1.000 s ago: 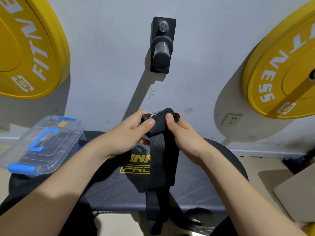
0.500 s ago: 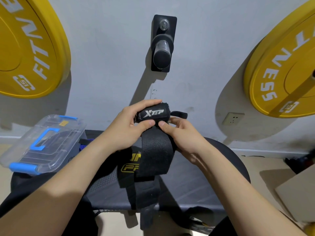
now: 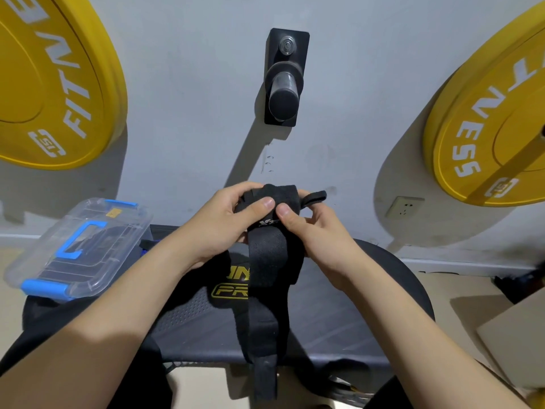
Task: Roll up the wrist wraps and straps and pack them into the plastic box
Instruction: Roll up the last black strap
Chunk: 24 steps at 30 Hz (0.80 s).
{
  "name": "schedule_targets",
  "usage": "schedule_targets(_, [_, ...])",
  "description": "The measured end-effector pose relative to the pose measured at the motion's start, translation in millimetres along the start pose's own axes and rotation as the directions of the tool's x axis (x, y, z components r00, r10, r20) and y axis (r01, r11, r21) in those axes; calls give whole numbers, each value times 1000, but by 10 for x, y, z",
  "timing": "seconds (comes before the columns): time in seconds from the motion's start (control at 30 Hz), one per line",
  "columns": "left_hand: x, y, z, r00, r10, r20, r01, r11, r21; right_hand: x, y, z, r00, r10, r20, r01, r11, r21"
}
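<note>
Left hand (image 3: 224, 224) and right hand (image 3: 320, 234) both pinch the rolled top of the black wrist wrap (image 3: 272, 261) above the worktop (image 3: 354, 320), its tail hanging loose. Rolling looks midway; next, wind in the tail. The plastic box (image 3: 88, 209) sits left, lid on.

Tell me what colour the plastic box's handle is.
Blue handle on the clear plastic box, head view.
</note>
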State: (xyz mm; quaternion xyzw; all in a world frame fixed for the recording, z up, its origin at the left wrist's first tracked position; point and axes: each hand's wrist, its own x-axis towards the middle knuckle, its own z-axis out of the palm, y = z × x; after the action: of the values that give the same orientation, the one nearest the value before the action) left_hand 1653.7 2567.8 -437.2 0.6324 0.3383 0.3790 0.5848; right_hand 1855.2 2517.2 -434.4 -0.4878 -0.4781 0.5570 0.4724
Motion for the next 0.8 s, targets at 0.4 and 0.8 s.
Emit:
schedule_targets(0.4, [34, -9, 33, 993, 114, -41, -109, 988, 113, 31, 46, -23, 986, 146, -77, -141, 988, 59])
schedule_targets(0.8, [54, -84, 15, 978, 207, -26, -183, 911, 370, 18, 10, -59, 987, 149, -60, -144, 987, 71])
